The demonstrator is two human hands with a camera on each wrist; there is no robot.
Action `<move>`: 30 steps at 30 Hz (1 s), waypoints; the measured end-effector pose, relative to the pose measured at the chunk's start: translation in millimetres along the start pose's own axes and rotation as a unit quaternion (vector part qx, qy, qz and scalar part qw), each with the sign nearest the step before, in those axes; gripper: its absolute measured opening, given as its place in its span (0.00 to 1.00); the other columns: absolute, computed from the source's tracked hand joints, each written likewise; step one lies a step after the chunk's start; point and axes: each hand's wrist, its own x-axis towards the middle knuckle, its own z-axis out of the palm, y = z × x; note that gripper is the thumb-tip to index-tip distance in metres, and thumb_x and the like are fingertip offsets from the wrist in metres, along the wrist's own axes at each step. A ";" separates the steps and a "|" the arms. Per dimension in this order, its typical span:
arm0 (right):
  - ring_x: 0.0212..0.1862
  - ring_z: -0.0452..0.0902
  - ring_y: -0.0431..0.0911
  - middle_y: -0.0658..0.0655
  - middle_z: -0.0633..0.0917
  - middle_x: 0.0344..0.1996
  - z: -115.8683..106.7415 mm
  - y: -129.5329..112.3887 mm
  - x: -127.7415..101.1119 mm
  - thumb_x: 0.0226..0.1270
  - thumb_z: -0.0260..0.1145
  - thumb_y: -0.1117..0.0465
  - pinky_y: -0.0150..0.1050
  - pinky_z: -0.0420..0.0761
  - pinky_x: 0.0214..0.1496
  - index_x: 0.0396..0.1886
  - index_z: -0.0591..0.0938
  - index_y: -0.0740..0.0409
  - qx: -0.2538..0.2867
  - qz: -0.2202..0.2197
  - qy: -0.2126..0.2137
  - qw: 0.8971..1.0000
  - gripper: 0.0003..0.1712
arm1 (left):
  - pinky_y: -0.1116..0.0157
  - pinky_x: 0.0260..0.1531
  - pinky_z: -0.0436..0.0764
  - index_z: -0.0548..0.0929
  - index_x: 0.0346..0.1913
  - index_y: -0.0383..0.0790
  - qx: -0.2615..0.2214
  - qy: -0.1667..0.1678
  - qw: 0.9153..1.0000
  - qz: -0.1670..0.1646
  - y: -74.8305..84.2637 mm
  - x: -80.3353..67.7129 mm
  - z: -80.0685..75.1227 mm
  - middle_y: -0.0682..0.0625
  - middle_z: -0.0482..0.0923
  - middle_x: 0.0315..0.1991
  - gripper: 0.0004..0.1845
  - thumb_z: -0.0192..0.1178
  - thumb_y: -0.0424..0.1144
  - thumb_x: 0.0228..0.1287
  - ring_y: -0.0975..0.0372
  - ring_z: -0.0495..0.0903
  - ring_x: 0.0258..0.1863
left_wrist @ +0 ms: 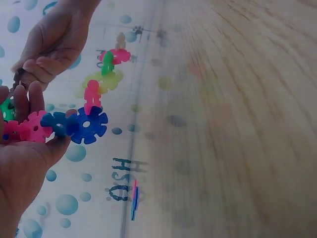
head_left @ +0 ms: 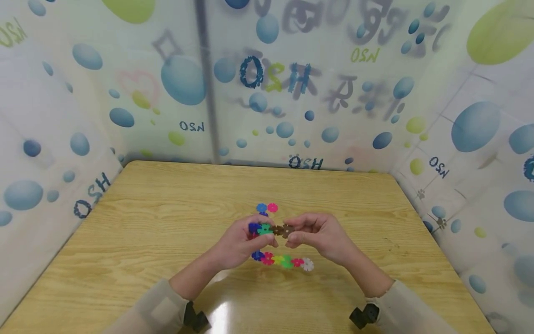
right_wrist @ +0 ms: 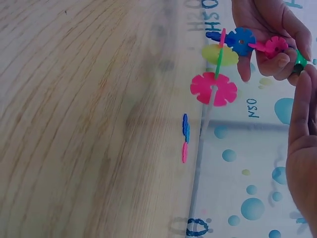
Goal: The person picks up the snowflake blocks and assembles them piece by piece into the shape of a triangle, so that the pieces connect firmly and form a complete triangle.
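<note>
Both hands hold a chain of interlocking plastic snowflake discs over the table. My left hand point(head_left: 238, 243) grips it near a green disc point(head_left: 264, 229) and a dark blue one. Thumb and fingers of my right hand point(head_left: 323, 234) pinch a brown disc point(head_left: 287, 231) at the chain's end, beside a darker brown disc. From the left hand the chain bends toward me through a pink disc point(left_wrist: 35, 126), a dark blue disc point(left_wrist: 89, 124) and a yellow one, ending at a white disc point(head_left: 308, 264). Fingers hide part of the middle.
Beyond the hands, a blue disc point(head_left: 261, 208) and a pink disc point(head_left: 272, 207) lie on the wooden table point(head_left: 167, 199) with a dark blue one. Printed curtain-like sheets point(head_left: 258, 116) stand around the table's back and sides.
</note>
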 end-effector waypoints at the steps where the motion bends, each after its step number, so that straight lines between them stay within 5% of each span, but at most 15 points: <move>1: 0.42 0.94 0.43 0.54 0.94 0.41 -0.1 0.1 0.2 0.77 0.74 0.64 0.48 0.94 0.50 0.63 0.85 0.72 -0.005 0.001 0.000 1.000 0.21 | 0.60 0.49 0.89 0.82 0.59 0.40 -0.002 0.001 1.000 0.000 0.0 0.1 0.0 0.42 0.90 0.48 0.09 0.62 0.36 0.83 0.58 0.89 0.49; 6: 0.39 0.93 0.47 0.49 0.93 0.40 0.1 1.3 3.1 0.78 0.73 0.63 0.45 0.94 0.44 0.64 0.86 0.65 -0.044 0.004 0.005 0.999 0.19 | 0.69 0.27 0.76 0.81 0.61 0.41 -0.009 0.018 1.000 -0.004 -1.3 -0.4 -0.8 0.40 0.91 0.47 0.11 0.63 0.35 0.82 0.55 0.90 0.41; 9: 0.39 0.92 0.51 0.49 0.92 0.42 -1.2 3.2 5.0 0.78 0.73 0.61 0.47 0.94 0.41 0.65 0.86 0.62 -0.066 0.007 0.008 0.998 0.20 | 0.69 0.23 0.73 0.82 0.62 0.42 -0.007 0.028 1.000 -0.013 -2.2 -1.5 -2.3 0.40 0.91 0.47 0.12 0.64 0.36 0.82 0.58 0.90 0.39; 15: 0.41 0.89 0.61 0.52 0.91 0.42 -13.5 10.7 13.9 0.81 0.71 0.58 0.50 0.93 0.46 0.65 0.87 0.58 -0.082 0.017 0.023 0.996 0.18 | 0.70 0.22 0.72 0.83 0.63 0.45 -0.002 0.046 0.999 -0.027 -2.1 -2.9 -6.5 0.39 0.90 0.49 0.13 0.65 0.37 0.81 0.60 0.84 0.31; 23: 0.47 0.86 0.65 0.71 0.89 0.49 -35.5 34.6 44.7 0.81 0.71 0.48 0.55 0.90 0.52 0.63 0.88 0.53 -0.134 0.066 0.039 0.988 0.20 | 0.68 0.25 0.78 0.83 0.64 0.47 0.003 0.064 0.997 -0.039 -0.4 -3.4 -12.3 0.39 0.90 0.49 0.14 0.65 0.38 0.81 0.46 0.88 0.40; 30: 0.51 0.86 0.54 0.60 0.90 0.55 -45.7 52.2 77.7 0.81 0.71 0.48 0.47 0.90 0.57 0.66 0.87 0.54 -0.170 0.119 0.026 0.978 0.23 | 0.64 0.38 0.89 0.83 0.63 0.48 0.007 0.072 0.996 -0.042 0.3 -3.1 -16.2 0.43 0.89 0.52 0.14 0.66 0.39 0.81 0.49 0.90 0.51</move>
